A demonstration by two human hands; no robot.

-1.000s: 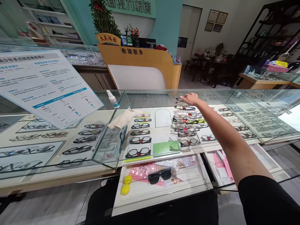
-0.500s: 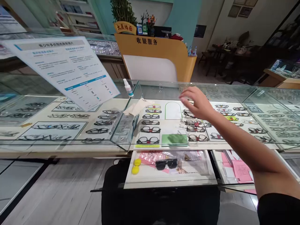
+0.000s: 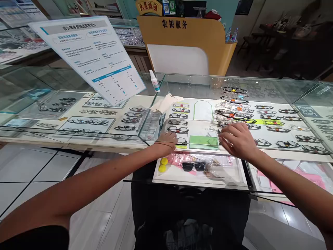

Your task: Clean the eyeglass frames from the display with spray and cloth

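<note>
Both grips unclear: L hand (image 3: 166, 143) part-hides nr specs (image 3: 182, 141), R hand (image 3: 238, 140) curled by green card (image 3: 199, 141).

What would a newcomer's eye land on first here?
Probably the big printed sheet slanting at upper left, beside a white bottle. Next, likely the left hand and right hand, on either side of a green card amid rows of glasses. Below them, dark sunglasses stand out in the open drawer.

eyeglasses column (image 3: 178, 122): mostly dark frames | eyeglasses cluster (image 3: 235, 114): crowded, overlapping, right of column
</note>
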